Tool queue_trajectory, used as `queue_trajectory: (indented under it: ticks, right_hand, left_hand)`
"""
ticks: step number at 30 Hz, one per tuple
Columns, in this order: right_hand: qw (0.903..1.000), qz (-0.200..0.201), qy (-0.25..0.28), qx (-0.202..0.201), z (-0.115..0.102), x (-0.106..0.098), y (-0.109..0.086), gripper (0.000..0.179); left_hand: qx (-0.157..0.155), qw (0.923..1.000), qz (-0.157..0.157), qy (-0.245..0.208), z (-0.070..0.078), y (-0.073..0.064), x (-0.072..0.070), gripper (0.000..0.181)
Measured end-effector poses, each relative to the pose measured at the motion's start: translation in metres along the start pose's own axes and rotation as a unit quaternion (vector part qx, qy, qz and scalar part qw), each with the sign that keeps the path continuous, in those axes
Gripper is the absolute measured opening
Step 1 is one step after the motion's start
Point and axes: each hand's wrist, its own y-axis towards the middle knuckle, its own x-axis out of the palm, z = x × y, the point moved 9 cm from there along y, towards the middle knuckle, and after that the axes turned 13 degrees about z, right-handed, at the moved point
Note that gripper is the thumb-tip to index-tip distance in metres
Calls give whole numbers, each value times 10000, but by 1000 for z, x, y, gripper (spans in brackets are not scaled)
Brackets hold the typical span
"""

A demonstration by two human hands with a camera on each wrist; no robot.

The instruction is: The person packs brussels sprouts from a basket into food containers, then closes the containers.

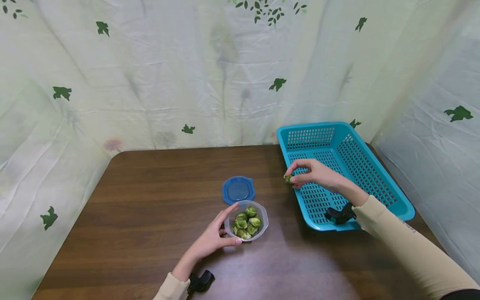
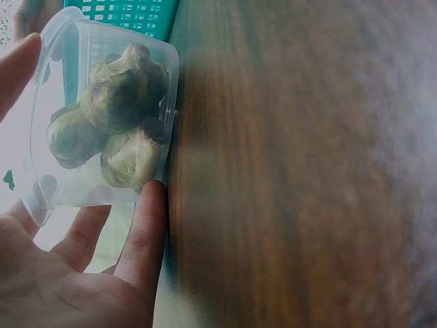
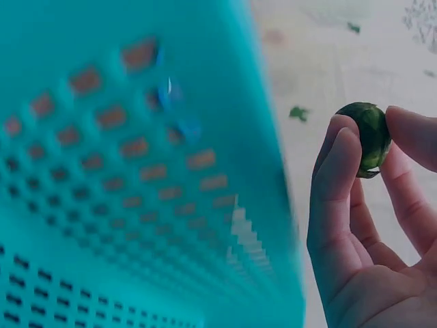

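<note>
My right hand (image 1: pixel 313 174) pinches a Brussels sprout (image 3: pixel 373 139) between thumb and fingertips. In the head view it is over the left rim of a blue plastic basket (image 1: pixel 339 129). A clear plastic container (image 1: pixel 266 220) stands on the table with several Brussels sprouts (image 1: pixel 247 224) inside. My left hand (image 1: pixel 211 237) holds this container from its left side, thumb at the near rim and index finger along the far rim. Seen in the left wrist view, the sprouts (image 2: pixel 113 102) show through the container's wall, with a fingertip low against it.
A blue lid (image 1: pixel 238 189) lies flat on the brown wooden table (image 1: pixel 157 200), just behind the container. The basket takes up the table's right side. Pale cloth (image 1: pixel 210 75) with leaf prints hangs behind the table and along both sides.
</note>
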Motion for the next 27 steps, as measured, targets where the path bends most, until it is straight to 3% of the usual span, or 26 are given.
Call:
queue_trajectory:
  ticks: [13, 27]
  right_hand:
    - [9975, -641, -2, -314, -20, 48, -13, 16]
    - [9957, -866, 28, -342, -23, 88, -23, 12]
  left_hand:
    - [66, 10000, -9, -19, 3, 0, 1, 89]
    - [-3, 10000, -18, -49, 0, 1, 1, 89]
